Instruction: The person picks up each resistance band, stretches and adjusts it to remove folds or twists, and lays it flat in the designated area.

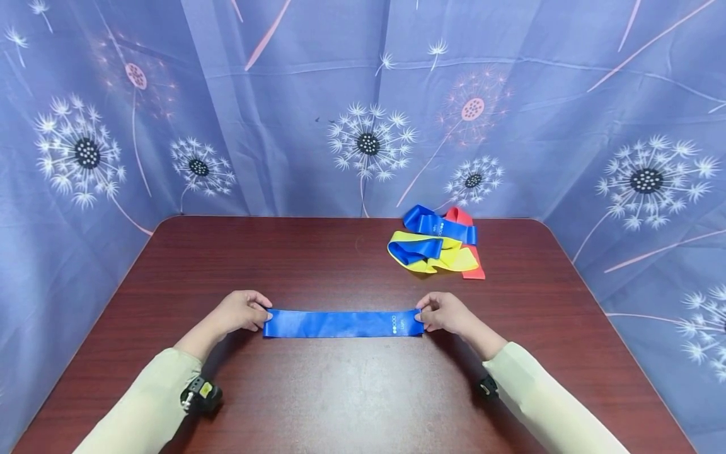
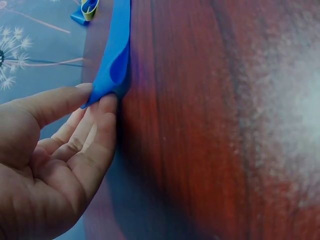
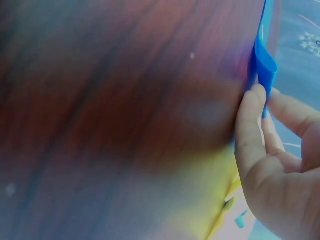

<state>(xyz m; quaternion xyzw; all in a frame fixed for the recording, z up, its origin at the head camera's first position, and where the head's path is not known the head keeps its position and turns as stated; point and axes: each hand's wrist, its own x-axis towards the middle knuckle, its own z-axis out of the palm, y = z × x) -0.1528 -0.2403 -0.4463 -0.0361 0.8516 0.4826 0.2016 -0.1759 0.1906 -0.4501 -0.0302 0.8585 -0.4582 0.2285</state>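
A blue resistance band (image 1: 340, 324) is stretched out flat from left to right above the dark wood table, with white print near its right end. My left hand (image 1: 245, 311) pinches its left end between thumb and fingers. The right end is pinched the same way by my right hand (image 1: 445, 313). In the left wrist view the band (image 2: 111, 70) shows as a flattened loop, its fold between thumb and fingertips of the left hand (image 2: 65, 150). The right wrist view has the other looped end (image 3: 266, 65) in the fingers of the right hand (image 3: 280, 155).
Toward the back right of the table (image 1: 272, 258) lies a loose heap of bands: blue (image 1: 462, 232), yellow (image 1: 460, 258) and red (image 1: 474, 273). A blue curtain (image 1: 300, 126) with dandelion prints hangs behind and at the sides. Small wrist cameras (image 1: 203, 396) are strapped to both sleeves.
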